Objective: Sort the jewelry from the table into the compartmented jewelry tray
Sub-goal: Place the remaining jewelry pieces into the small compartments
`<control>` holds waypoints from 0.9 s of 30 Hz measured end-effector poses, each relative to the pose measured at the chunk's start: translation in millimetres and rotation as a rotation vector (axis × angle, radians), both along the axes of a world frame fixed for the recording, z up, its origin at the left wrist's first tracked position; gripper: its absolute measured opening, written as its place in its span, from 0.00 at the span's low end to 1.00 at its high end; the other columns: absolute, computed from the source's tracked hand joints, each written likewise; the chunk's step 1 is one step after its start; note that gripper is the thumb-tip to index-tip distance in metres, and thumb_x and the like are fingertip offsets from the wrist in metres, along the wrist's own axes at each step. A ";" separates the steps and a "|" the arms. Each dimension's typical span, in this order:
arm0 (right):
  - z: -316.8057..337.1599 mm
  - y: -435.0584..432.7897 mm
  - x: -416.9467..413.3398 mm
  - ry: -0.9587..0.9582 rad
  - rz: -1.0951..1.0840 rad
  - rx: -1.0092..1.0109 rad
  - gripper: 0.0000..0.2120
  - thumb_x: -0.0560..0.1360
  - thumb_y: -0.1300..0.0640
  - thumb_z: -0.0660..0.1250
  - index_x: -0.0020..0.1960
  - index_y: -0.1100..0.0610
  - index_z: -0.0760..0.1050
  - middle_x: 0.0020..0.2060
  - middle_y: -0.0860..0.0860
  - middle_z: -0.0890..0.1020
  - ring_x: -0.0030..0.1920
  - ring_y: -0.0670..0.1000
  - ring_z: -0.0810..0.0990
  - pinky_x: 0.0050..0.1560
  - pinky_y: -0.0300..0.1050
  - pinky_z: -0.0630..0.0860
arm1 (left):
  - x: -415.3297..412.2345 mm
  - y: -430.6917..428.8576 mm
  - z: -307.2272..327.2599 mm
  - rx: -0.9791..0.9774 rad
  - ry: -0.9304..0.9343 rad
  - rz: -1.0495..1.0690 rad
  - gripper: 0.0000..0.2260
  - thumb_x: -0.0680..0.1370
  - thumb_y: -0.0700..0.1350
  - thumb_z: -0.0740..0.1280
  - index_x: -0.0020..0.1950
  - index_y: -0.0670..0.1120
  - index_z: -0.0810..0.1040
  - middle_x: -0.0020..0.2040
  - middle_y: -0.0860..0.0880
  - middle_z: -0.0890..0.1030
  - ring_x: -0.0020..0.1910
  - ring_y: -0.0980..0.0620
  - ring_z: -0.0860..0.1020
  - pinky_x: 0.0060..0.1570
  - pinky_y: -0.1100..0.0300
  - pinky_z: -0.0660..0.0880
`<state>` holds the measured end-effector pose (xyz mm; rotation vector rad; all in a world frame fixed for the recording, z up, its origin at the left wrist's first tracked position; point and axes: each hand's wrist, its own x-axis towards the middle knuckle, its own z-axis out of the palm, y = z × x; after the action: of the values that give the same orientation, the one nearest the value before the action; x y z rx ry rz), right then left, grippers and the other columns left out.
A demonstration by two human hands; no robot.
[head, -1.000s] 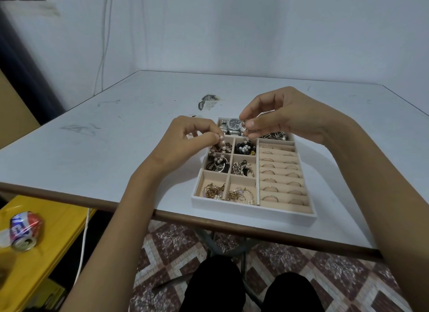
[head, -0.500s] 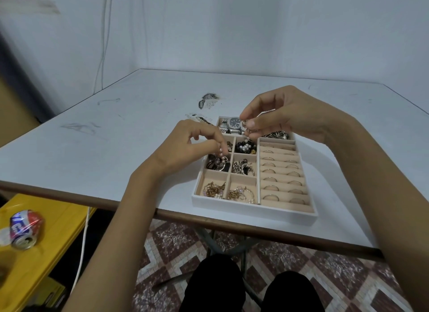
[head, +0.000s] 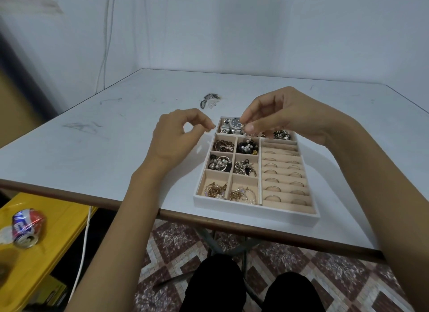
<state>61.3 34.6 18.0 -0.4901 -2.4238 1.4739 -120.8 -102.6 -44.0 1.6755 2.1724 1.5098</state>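
Crushed red-white-blue soda can [head: 29, 229] on side on yellow bench [head: 60, 232], lower left. White cable [head: 82, 249] hangs just beside bench. Thin wires [head: 105, 44] run down white wall [head: 232, 28]. Maroon-white patterned floor tiles [head: 336, 272]. Black-trousered knees [head: 216, 286] at bottom edge.

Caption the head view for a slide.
Right hand pinches a small jewelry piece above the watch in the jewelry tray; left hand hovers beside it.
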 end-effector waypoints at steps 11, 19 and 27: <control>7.6 -11.5 3.0 0.025 0.095 -0.048 0.09 0.66 0.64 0.74 0.46 0.61 0.81 0.38 0.56 0.84 0.37 0.53 0.84 0.42 0.39 0.80 | -12.0 4.9 -19.0 -0.687 0.340 0.061 0.22 0.83 0.53 0.46 0.77 0.52 0.54 0.78 0.52 0.50 0.77 0.55 0.47 0.74 0.49 0.43; 13.1 -25.8 6.3 -0.089 0.305 0.056 0.12 0.71 0.73 0.69 0.52 0.63 0.81 0.39 0.59 0.84 0.40 0.53 0.85 0.45 0.42 0.80 | -10.9 5.4 -18.6 -0.723 0.388 0.072 0.22 0.83 0.54 0.45 0.78 0.53 0.51 0.79 0.53 0.48 0.77 0.55 0.46 0.75 0.50 0.43; 10.8 -37.6 3.5 -0.192 0.436 0.173 0.07 0.68 0.71 0.73 0.46 0.67 0.79 0.39 0.61 0.82 0.30 0.40 0.78 0.32 0.28 0.70 | -12.9 6.2 -19.7 -0.694 0.356 0.071 0.22 0.83 0.54 0.47 0.77 0.54 0.53 0.78 0.53 0.50 0.77 0.56 0.48 0.74 0.50 0.43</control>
<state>64.8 -3.0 28.9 -0.0655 -2.9175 1.4002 -133.7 -96.4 -63.7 1.6847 2.5101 0.3612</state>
